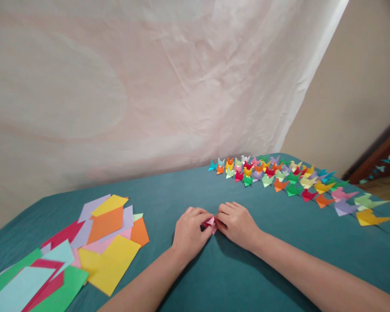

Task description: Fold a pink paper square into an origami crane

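My left hand point(190, 232) and my right hand point(236, 223) meet at the middle of the teal table cloth point(234, 277). Both pinch a small pink folded paper point(210, 222) that rests on the cloth between the fingertips. Most of the paper is hidden by my fingers; only a small pink and red corner shows. Both hands have their fingers curled and pressed on the paper.
A loose pile of coloured paper sheets point(94, 242) lies at the left, with yellow, orange, green and red pieces. Several rows of small folded paper birds point(289, 177) stand at the right back. A pale cloth backdrop point(149, 86) hangs behind the table.
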A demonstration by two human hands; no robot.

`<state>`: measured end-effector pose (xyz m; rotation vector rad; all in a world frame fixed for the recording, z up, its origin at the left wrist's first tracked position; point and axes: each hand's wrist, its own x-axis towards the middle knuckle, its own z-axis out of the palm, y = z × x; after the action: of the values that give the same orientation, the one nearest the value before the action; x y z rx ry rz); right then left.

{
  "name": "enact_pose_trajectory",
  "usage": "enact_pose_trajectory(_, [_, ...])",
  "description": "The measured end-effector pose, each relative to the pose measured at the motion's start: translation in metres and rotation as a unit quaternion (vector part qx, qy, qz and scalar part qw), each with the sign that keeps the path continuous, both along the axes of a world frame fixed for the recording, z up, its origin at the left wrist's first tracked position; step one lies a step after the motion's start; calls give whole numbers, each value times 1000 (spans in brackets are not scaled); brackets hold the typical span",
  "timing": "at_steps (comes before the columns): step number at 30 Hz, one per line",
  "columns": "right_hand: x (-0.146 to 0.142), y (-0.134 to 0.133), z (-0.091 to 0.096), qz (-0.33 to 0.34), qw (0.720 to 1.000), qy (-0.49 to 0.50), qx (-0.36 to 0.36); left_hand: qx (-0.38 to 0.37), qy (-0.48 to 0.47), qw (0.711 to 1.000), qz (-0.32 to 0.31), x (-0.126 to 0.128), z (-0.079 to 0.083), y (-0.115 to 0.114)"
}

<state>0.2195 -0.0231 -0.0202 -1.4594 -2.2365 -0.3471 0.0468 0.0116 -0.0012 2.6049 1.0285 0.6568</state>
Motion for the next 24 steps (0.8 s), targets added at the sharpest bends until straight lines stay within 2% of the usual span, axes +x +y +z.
enact_pose_trajectory(7, [7,-1,-3,16,994,87,-60,-18,-8,1000,6,0,-2,1])
enact_pose_trajectory(12, [11,-4,-3,22,991,110,-67,-16,-13,1000,9,0,-4,2])
enact_pose_trajectory(18, [12,-9,-1,33,994,93,-50,-6,5,1000,-3,0,-1,0])
enact_pose_trajectory(24, [12,-13,4,59,998,17,-31,5,16,1000,-6,-1,-3,-1])
